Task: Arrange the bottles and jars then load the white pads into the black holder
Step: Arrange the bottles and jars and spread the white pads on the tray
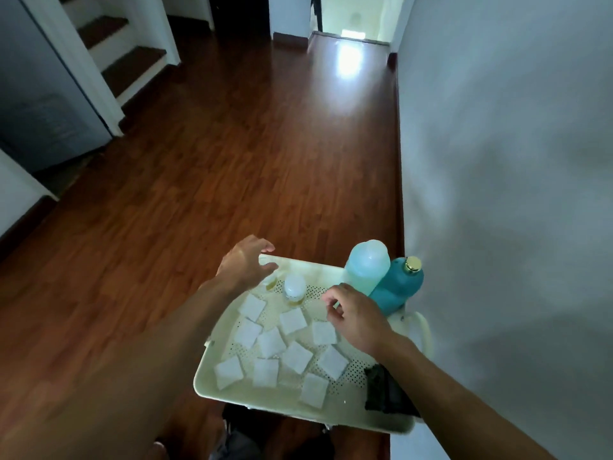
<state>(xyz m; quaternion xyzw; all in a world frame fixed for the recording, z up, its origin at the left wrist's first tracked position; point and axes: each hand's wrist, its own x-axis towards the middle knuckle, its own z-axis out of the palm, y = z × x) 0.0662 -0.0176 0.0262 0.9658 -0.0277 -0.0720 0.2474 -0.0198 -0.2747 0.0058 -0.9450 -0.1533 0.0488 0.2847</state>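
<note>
We hold our left hand (247,260) open and empty over a jar (294,288) and our right hand (353,315) loosely curled, empty, above white pads (295,356) scattered on the tray (212,383), the black holder (381,391) at its right edge.

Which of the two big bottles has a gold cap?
The darker teal bottle, nearest the wall, has the gold cap. The paler blue bottle beside it has a pale, frosted top.

Eleven white pads (294,321), two bottles (366,265), two jars (294,288), one black holder (386,390), one tray (212,376)
</note>
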